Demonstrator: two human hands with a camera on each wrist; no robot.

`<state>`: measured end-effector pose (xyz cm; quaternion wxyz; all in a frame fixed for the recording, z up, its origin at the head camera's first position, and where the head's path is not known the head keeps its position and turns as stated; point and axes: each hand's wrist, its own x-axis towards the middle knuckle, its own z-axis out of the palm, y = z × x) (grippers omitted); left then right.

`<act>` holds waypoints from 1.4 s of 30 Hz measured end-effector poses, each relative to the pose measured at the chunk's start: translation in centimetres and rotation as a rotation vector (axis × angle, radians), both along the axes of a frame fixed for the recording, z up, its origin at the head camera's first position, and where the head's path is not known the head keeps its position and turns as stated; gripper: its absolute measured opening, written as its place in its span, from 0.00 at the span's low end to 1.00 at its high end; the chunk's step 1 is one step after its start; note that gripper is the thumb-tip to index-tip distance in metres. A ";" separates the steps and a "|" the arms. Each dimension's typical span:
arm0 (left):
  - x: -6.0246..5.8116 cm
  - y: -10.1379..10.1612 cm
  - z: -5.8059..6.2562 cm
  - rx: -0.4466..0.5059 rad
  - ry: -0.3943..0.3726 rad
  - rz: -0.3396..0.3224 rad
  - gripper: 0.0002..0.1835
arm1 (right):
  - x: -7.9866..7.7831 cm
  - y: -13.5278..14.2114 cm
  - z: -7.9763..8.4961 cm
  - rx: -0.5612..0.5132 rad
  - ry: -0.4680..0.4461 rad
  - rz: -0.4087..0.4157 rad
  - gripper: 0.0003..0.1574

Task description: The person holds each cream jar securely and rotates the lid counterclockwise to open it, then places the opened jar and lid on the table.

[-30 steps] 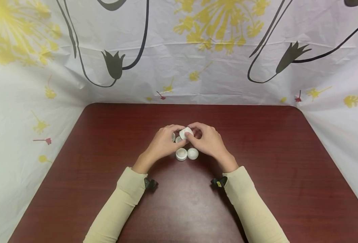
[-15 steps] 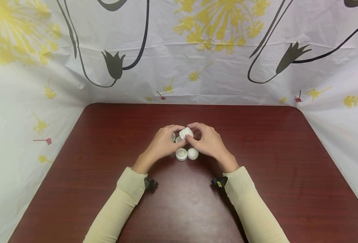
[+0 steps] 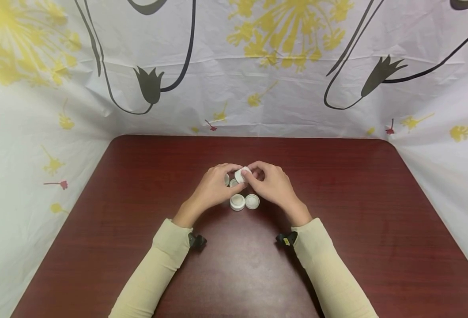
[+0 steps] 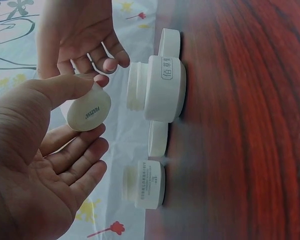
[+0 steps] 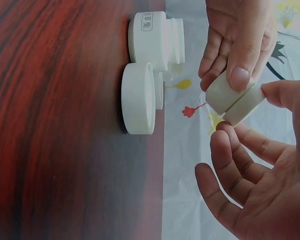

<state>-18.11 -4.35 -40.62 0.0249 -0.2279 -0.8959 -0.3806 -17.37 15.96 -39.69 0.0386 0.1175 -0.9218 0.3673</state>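
Note:
Above the table, my left hand holds a small white cream jar between thumb and fingers, its printed base facing the left wrist camera. My right hand pinches the jar's white lid by its edges with thumb and fingertips. The lid sits at the jar's mouth, with a thin dark seam between them in the right wrist view. Under the hands stands a larger open white jar with a threaded neck. A loose lid lies right beside it, hollow side up.
Another small open jar and a second loose lid stand further back, partly hidden by the left hand in the head view. The dark red wooden table ends at a patterned white cloth on the far side.
My right thumb and fingers have shifted their grip on the lid, with the thumb now further up over it. The left hand and the things on the table stay in place.

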 end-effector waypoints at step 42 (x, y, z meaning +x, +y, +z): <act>-0.1 0.0 -0.2 0.010 0.008 0.002 0.24 | 0.0 -0.1 0.0 0.058 -0.001 0.007 0.21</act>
